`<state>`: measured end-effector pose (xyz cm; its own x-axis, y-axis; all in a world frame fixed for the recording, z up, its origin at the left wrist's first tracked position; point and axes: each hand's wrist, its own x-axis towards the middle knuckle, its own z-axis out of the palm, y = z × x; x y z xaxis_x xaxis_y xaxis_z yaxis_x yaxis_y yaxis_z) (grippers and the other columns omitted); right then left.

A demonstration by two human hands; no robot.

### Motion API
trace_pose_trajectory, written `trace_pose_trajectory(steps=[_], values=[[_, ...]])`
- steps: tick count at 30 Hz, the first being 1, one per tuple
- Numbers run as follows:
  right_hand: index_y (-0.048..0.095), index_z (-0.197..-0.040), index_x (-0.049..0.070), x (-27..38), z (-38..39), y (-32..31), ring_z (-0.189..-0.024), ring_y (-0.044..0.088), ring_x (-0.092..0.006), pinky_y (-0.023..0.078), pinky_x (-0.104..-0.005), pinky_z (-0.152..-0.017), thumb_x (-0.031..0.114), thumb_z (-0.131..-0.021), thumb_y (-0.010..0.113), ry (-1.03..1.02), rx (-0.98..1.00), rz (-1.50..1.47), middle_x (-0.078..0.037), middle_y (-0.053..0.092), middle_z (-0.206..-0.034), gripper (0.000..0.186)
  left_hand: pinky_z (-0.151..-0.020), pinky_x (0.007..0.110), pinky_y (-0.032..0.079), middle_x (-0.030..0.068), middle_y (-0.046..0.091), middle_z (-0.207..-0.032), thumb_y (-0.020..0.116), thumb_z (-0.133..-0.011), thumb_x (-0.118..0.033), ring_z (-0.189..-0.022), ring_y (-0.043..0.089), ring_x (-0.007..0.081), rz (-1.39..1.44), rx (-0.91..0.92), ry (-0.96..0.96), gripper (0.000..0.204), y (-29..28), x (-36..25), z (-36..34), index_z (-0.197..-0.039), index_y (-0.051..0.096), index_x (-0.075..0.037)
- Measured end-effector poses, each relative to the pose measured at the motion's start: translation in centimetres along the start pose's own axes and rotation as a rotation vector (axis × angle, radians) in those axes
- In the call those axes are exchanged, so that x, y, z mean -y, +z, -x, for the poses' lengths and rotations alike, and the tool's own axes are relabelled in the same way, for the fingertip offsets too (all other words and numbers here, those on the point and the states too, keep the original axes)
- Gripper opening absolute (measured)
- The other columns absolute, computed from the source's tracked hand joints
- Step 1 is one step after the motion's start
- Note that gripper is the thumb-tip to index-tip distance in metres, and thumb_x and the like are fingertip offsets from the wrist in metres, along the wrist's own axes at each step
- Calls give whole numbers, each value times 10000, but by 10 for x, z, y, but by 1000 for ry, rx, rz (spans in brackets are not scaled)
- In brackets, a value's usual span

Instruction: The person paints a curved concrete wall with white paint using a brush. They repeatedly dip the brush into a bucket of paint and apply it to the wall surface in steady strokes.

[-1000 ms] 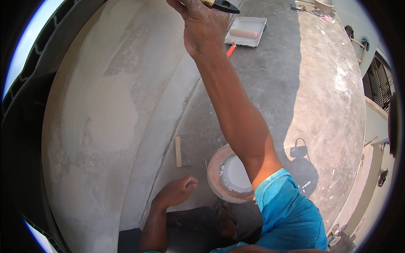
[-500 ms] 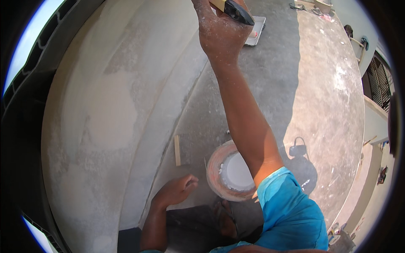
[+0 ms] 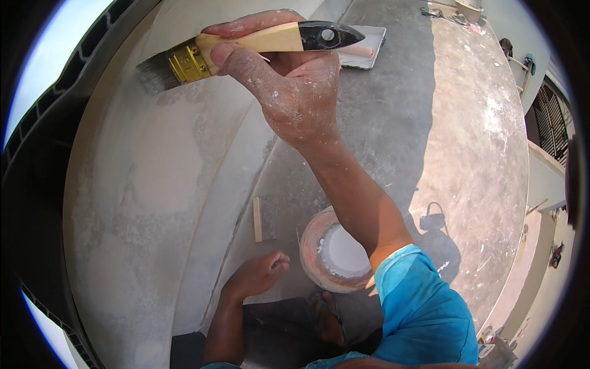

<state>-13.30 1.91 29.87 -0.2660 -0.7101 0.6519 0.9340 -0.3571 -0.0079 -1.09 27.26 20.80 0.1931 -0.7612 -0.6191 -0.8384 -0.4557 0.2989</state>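
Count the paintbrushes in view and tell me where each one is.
1: the paintbrush in the right hand, near the top of the picture, its bristles pointing left. Others may be hidden near the picture's edges.

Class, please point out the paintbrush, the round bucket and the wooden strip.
Paintbrush (image 3: 270,39): head view, on the pale handle.
Round bucket (image 3: 311,251): head view, on the reddish left side near its rim.
Wooden strip (image 3: 257,219): head view, midway along its pale face.
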Motion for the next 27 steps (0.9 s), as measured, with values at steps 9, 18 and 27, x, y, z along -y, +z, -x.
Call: trace_pose_trajectory(steps=[9,18,27], values=[[644,-1151,-89,-28,-76,-54,-1002,694,-219,584,-327,-927,118,-941,756,44,-248,168,-175,694,-1077,316,-927,414,523,194,718,-1153,556,-1038,-358,-1064,702,332,0,-5,-1,399,5,11,-2,-1248,636,-28],[517,-1268,-169,-31,-65,-40,-1095,656,-277,584,-368,-1001,100,-968,712,212,-279,-160,-238,585,-1225,448,-942,426,519,237,706,-1162,564,-1032,-328,-1112,687,368,20,8,10,394,4,3,-3,-1229,626,7],[540,-1204,-151,-22,-52,-29,-1109,670,-288,617,-393,-981,77,-952,730,92,-390,-121,-251,595,-1224,390,-950,424,512,215,704,-1183,552,-1040,-341,-1125,682,355,-14,5,8,393,0,-1,3,-1247,622,-15]])
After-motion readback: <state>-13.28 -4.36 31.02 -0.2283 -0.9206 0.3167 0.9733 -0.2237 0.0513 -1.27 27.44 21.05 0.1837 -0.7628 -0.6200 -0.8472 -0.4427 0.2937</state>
